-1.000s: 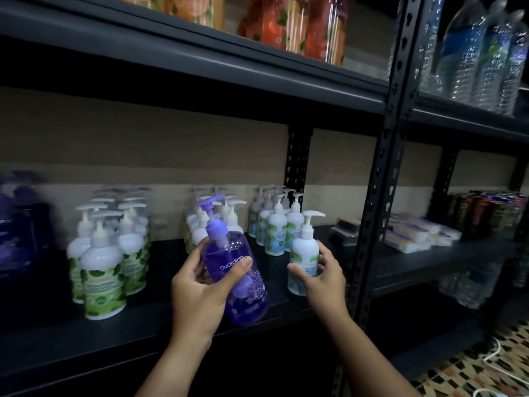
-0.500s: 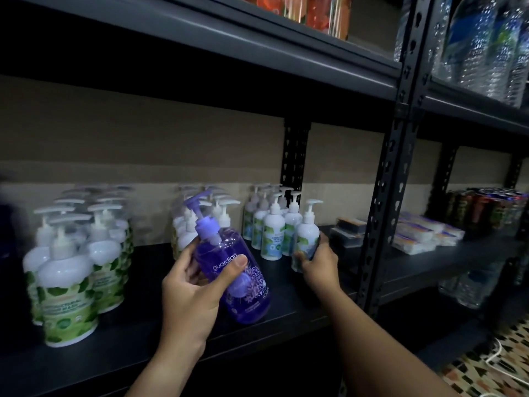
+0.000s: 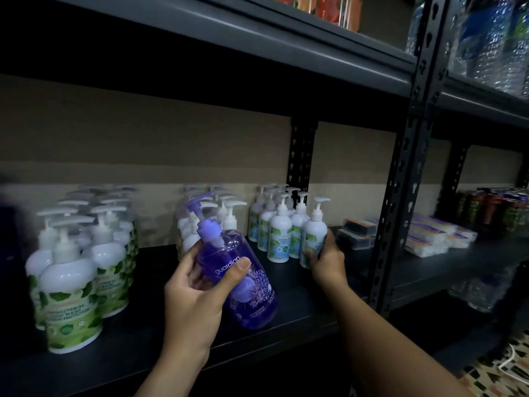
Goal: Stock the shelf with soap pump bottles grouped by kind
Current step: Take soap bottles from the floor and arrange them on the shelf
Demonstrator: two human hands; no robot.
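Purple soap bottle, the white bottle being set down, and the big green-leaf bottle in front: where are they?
purple Guardian soap bottle (image 3: 243, 277), head view, on its label.
white pump bottle (image 3: 314, 234), head view, on its upper body.
green-leaf pump bottle (image 3: 70, 308), head view, on its label.

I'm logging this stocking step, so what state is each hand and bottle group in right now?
Left hand: grip closed on purple bottle, tilted, off the shelf.
Right hand: grip on white bottle, upright beside its row.
Green-leaf bottles: upright, grouped at left.
Blue-label bottles: upright, in rows.
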